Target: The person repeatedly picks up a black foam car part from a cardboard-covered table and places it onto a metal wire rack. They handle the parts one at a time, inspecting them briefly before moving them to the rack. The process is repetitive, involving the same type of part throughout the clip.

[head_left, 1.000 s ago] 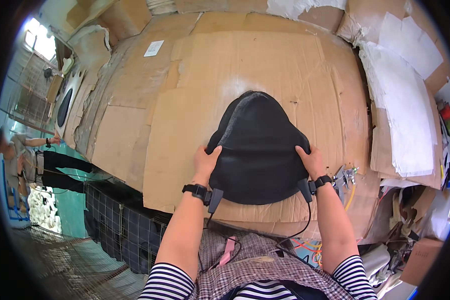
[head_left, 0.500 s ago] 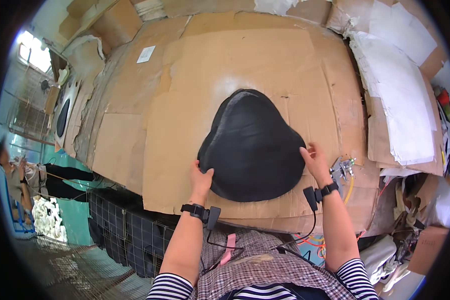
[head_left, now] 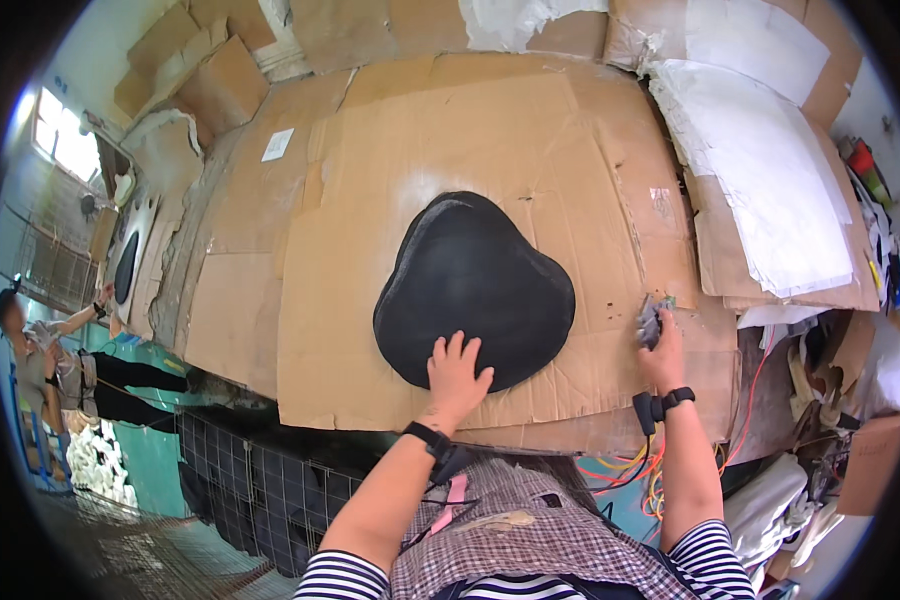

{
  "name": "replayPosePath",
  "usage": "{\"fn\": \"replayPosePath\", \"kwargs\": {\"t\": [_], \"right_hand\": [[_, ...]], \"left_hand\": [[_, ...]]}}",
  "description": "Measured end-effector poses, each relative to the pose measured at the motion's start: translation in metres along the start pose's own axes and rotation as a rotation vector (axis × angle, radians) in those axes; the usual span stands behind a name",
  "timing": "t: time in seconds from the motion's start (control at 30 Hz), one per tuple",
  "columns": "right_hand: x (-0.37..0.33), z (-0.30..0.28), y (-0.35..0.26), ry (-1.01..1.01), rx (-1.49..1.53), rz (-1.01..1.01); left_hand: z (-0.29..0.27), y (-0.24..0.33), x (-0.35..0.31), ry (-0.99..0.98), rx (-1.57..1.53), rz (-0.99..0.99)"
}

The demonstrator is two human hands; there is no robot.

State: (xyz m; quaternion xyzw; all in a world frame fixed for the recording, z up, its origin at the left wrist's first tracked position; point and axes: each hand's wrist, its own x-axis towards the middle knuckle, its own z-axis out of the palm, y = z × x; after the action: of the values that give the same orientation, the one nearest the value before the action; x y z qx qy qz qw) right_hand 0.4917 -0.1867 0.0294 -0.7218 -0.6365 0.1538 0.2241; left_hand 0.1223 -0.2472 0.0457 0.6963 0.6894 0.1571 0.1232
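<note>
A black three-lobed pad [head_left: 470, 270] lies flat on the cardboard-covered table [head_left: 340, 240], in front of me. My left hand [head_left: 456, 375] rests on the pad's near edge, its fingers spread and holding nothing. To the right of the pad, apart from it, my right hand [head_left: 662, 358] is closed around a small metal spray gun [head_left: 650, 322]. The fingers and palm hide much of the spray gun. Each wrist wears a black strap with a small box on it.
White sheets [head_left: 770, 190] cover a cardboard stack on the right. Orange and yellow hoses [head_left: 655, 480] hang below the table's near edge. A wire mesh rack [head_left: 260, 470] with dark pieces stands lower left. Another person [head_left: 45, 350] stands at the far left beside another black pad [head_left: 126, 268].
My right hand has left the pad's edge and taken hold of the spray gun. My left hand has moved from the left edge onto the pad, which now sits turned.
</note>
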Motion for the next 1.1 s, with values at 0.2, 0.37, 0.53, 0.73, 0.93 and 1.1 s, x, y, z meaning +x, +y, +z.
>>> {"fn": "replayPosePath", "kwargs": {"t": [0.2,0.37,0.53,0.73,0.93,1.1], "right_hand": [[-0.085,-0.132,-0.093,-0.325,0.728,0.076],[-0.162,-0.208,-0.146,-0.530,0.826,0.015],[-0.190,-0.228,-0.161,-0.539,0.775,0.038],[-0.225,-0.251,-0.194,-0.412,0.803,0.086],[-0.254,-0.250,-0.216,-0.545,0.929,0.047],[-0.266,-0.256,-0.227,-0.216,0.859,0.068]], "left_hand": [[0.012,-0.003,-0.005,0.021,-0.179,-0.030],[-0.002,-0.049,-0.024,0.343,-0.404,-0.103],[-0.038,-0.161,-0.097,0.358,-0.566,-0.602],[-0.108,-0.244,-0.205,0.685,-0.532,-0.740],[-0.113,-0.261,-0.226,0.729,-0.618,-0.835],[-0.113,-0.246,-0.206,0.661,-0.588,-0.713]]}}
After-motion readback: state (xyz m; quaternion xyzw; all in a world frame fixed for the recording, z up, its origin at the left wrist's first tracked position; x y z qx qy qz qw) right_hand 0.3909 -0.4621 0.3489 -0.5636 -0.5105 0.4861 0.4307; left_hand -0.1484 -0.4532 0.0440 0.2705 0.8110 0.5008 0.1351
